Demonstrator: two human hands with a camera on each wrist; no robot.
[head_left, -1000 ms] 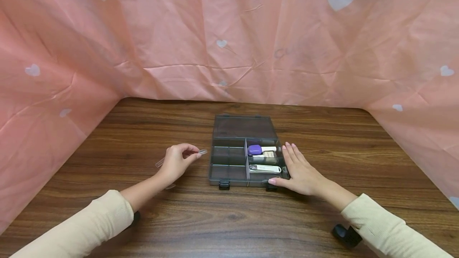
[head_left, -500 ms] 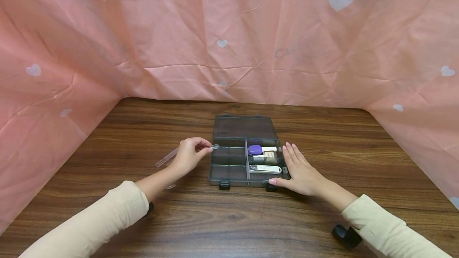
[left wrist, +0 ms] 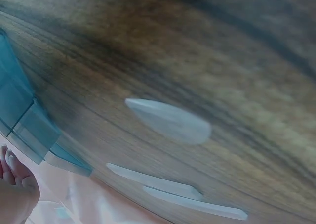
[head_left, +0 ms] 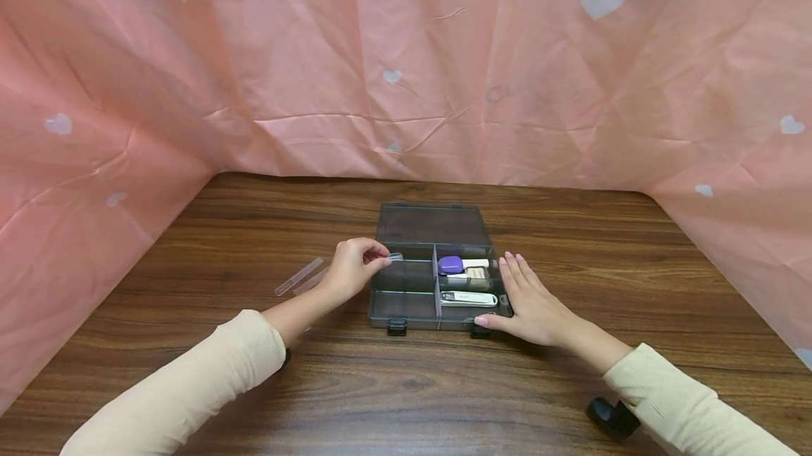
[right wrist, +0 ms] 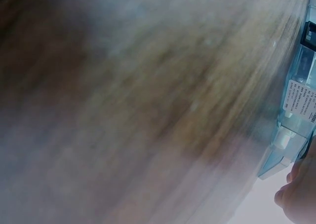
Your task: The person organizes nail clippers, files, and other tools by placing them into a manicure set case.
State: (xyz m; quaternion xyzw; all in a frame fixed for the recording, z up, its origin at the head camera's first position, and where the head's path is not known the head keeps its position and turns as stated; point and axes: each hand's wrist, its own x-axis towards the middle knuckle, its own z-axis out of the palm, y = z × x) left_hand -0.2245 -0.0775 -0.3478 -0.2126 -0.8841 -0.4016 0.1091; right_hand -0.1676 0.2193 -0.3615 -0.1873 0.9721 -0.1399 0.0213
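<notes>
A small clear plastic piece (head_left: 396, 256) is pinched between the thumb and fingers of my left hand (head_left: 355, 269), over the left back compartment of a dark translucent divider box (head_left: 406, 318). The box lies with its lid (head_left: 433, 223) folded back. My right hand (head_left: 536, 304) rests against its right side, fingers straight and thumb at the front corner. In the right compartments are a purple-and-white item (head_left: 451, 266), a small cream-labelled item (head_left: 477, 273) and nail clippers (head_left: 469, 299). The held piece is hidden in the left wrist view.
Left of the box, two clear plastic strips (head_left: 299, 277) lie on the wooden table (head_left: 406, 385). A pointed, leaf-shaped clear piece (left wrist: 170, 121) lies near them in the left wrist view. Pink cloth (head_left: 406, 146) hangs around the back and sides.
My left hand has moved right and slightly away from me, carrying the clear piece from beside the box to over its left back compartment. My right hand has stayed put.
</notes>
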